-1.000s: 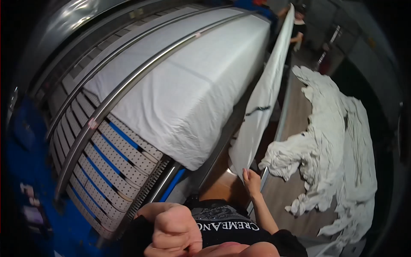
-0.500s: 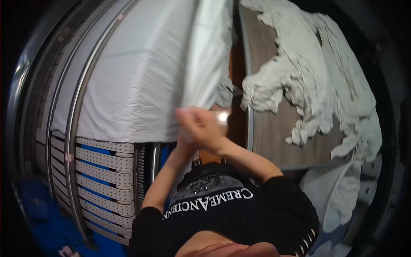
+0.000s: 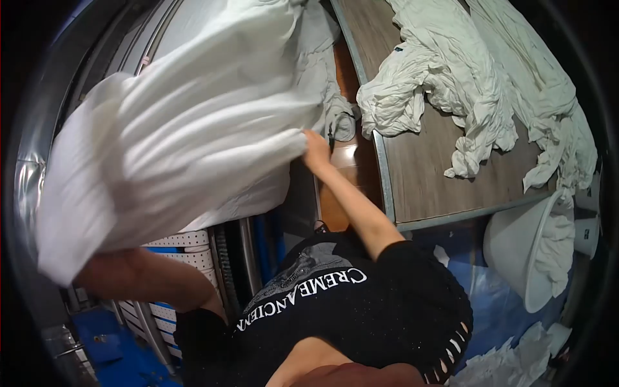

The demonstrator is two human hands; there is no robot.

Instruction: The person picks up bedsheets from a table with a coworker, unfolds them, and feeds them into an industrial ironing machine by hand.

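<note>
A large white cloth, like a sheet [image 3: 206,129], billows in the air over the left half of the head view, spread between my two arms. My right hand [image 3: 316,152] is closed round its gathered edge, with folds fanning out leftward from the fist. At the lower left, my left hand [image 3: 97,267] is under a hanging corner of the cloth. That cloth hides its fingers, and the arm is blurred. Beneath and beyond lies more white cloth [image 3: 316,39], crumpled along its right side.
On the right stands a wood-topped table [image 3: 422,190] with heaped, wrinkled white cloths [image 3: 445,71]. A white bin [image 3: 516,245] with cloth in it is below. Perforated white belts [image 3: 193,240] and metal rails [image 3: 155,335] lie at left. A narrow brown floor strip [image 3: 345,174] separates the two sides.
My hands, together in front of me before, have moved wide apart. The left hand has swung far to the left, and the sheet has opened out from a narrow bunched strip.
</note>
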